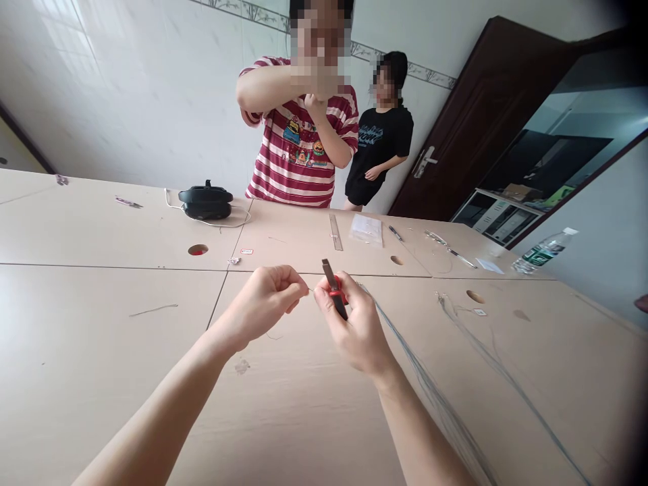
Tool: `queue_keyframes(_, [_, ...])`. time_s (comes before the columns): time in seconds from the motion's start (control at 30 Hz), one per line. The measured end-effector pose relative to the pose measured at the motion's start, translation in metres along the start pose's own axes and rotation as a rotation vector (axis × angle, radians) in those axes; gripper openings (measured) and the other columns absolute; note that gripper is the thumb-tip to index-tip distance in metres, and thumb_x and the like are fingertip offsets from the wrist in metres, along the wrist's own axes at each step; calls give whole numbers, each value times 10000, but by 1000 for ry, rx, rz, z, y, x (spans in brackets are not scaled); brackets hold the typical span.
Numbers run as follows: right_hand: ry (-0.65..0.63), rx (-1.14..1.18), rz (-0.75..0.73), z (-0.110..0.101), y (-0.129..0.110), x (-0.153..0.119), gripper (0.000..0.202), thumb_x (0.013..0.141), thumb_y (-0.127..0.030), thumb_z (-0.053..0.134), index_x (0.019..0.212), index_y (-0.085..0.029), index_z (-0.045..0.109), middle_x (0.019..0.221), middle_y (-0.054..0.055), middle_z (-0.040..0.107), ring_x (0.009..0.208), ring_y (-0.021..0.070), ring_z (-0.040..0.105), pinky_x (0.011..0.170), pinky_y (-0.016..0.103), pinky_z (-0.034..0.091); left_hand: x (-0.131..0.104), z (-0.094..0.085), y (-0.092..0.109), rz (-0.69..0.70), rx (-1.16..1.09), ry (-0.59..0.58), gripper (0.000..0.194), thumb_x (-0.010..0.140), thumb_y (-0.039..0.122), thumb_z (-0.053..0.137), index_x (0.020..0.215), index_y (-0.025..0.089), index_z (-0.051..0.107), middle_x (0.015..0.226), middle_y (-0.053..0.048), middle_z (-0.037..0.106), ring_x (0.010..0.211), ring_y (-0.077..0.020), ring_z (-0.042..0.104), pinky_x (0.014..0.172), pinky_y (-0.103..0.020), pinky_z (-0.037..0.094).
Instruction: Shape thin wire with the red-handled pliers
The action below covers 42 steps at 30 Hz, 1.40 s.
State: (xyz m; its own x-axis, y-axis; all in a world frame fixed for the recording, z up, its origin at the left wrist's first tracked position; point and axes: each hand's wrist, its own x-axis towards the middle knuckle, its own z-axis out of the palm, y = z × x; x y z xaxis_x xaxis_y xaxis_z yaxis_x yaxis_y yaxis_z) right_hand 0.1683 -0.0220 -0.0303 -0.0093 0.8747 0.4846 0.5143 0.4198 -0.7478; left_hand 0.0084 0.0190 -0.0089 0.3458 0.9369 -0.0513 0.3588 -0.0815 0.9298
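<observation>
My left hand [273, 297] is closed in a pinch on a thin thread or wire end [310, 290], hard to make out, that spans the small gap between my hands. In my right hand [354, 324] is a small dark tool [330, 275] with a red part, its dark tip pointing up and away. The thumb and forefinger of that hand pinch close to the thread. A bundle of long grey strands [425, 374] runs along the table beside my right hand. A second bundle [506, 374] lies farther right.
Across the table [101, 337] stand a person in a striped shirt [298, 155] and a person in black [382, 142]. On it lie a black device [206, 202], a ruler [335, 232], a plastic bag [366, 230], pens and a bottle [544, 253].
</observation>
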Motion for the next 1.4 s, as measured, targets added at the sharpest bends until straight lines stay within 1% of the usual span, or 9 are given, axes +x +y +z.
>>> queue_keyframes(0.13, [47,-14,11,-2,3,0,100,916,-295,510,863,-211,530,795,17,594,756,159,566,676,277,437,0,-2,-1,4,-12,29,187,817,305,548,677,185,579,566,50,455,473,-66,317,426,-204,231])
queue_keyframes(0.27, [36,-41,-11,-1,5,0,71,909,-274,527,910,-214,564,842,26,623,800,166,585,742,293,458,0,-2,-3,3,-10,22,186,827,317,539,698,193,591,569,49,461,477,-69,324,430,-208,230])
queue_keyframes(0.33, [27,-50,-26,0,6,0,67,909,-276,536,895,-216,562,853,25,632,811,166,590,761,295,458,0,-1,-4,8,-11,18,189,831,318,535,696,196,586,575,50,464,481,-70,324,436,-210,236])
queue_keyframes(0.47, [26,-65,-27,2,8,1,88,909,-271,534,840,-216,532,821,17,625,797,165,583,728,281,449,-1,-1,-3,14,-18,0,190,831,309,535,685,196,580,577,50,464,489,-73,320,443,-215,242])
queue_keyframes(0.67, [27,-77,-25,1,10,1,85,923,-269,510,856,-223,534,829,15,619,796,166,573,747,287,449,-2,1,-1,20,-18,-46,177,829,297,535,699,199,604,576,48,465,498,-77,336,449,-218,249])
queue_keyframes(0.83, [51,-85,7,1,10,1,60,895,-241,514,922,-220,563,886,31,643,830,180,591,775,310,463,2,-2,-6,13,-54,29,167,820,303,548,707,201,616,565,48,462,492,-77,323,460,-229,248])
queue_keyframes(1.0, [61,-271,-3,0,13,3,212,772,-87,484,936,-208,543,890,50,612,863,219,553,791,361,448,3,-5,-5,-5,-156,119,170,793,320,584,686,188,585,533,48,472,469,-73,276,450,-239,216])
queue_keyframes(1.13, [25,-347,-5,1,15,3,253,723,-46,474,912,-207,524,864,49,596,857,230,536,790,379,437,3,-5,-2,-3,-174,123,176,791,335,588,691,191,569,556,41,529,459,-72,262,445,-239,214])
queue_keyframes(1.4, [-50,-358,42,-1,14,3,289,720,-33,466,941,-207,531,919,56,621,889,242,531,808,393,433,2,-6,0,-10,-183,131,178,794,328,595,691,188,559,539,47,533,457,-68,259,446,-233,220])
